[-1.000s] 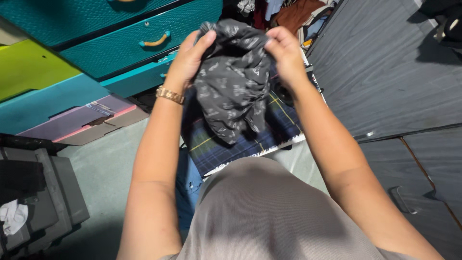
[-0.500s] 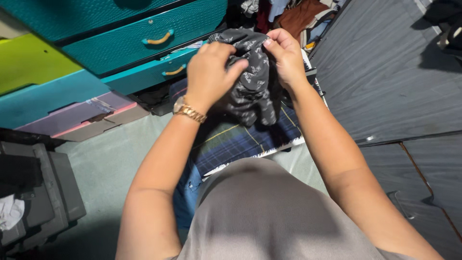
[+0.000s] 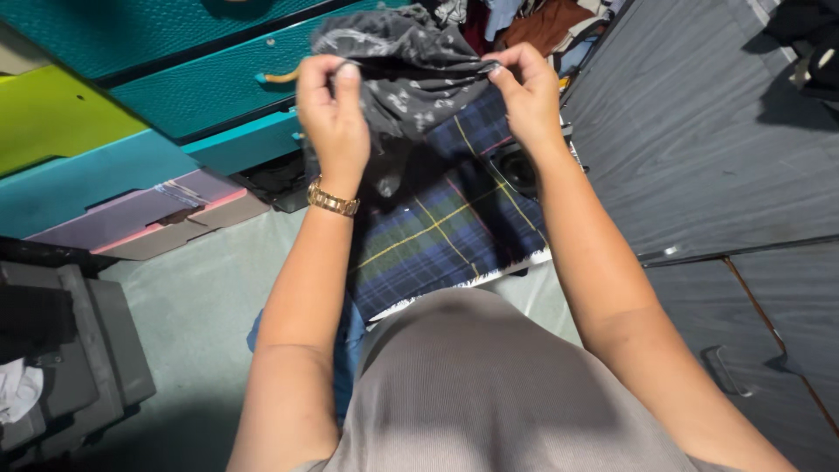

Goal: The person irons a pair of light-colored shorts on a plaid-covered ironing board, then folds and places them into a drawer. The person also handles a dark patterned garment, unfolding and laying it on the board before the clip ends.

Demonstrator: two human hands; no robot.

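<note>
Both hands hold a dark grey patterned cloth (image 3: pixel 398 65) stretched between them, raised in front of the teal chest of drawers (image 3: pixel 175 61). The left hand (image 3: pixel 330 109) is closed on the cloth's left edge, thumb and fingers pinching the fabric, with a gold wristwatch (image 3: pixel 332 200) on the wrist just below it. The right hand (image 3: pixel 527 92) is closed on the cloth's right edge, pinching it between thumb and forefinger. The cloth spreads out flat between the two grips, its far side rising in front of the chest's drawer with a curved orange handle (image 3: pixel 278 77), and a loose part hanging down below the left hand. Beneath the cloth and nearer to the person than the chest lies a navy plaid fabric (image 3: pixel 446 227) with yellow lines and a pale frayed edge, which reaches back toward the person's grey top (image 3: pixel 489 385). To the left of the chest's lower drawers sit a lime green panel (image 3: pixel 52 122) and a flat stack of purple and pink boards (image 3: pixel 149 218). Further left and closer to the person than the chest stands a dark grey case (image 3: pixel 79 350). To the right of the chest, past a heap of clothes (image 3: pixel 533 22), runs a grey wood-grain panel (image 3: pixel 699 131).
</note>
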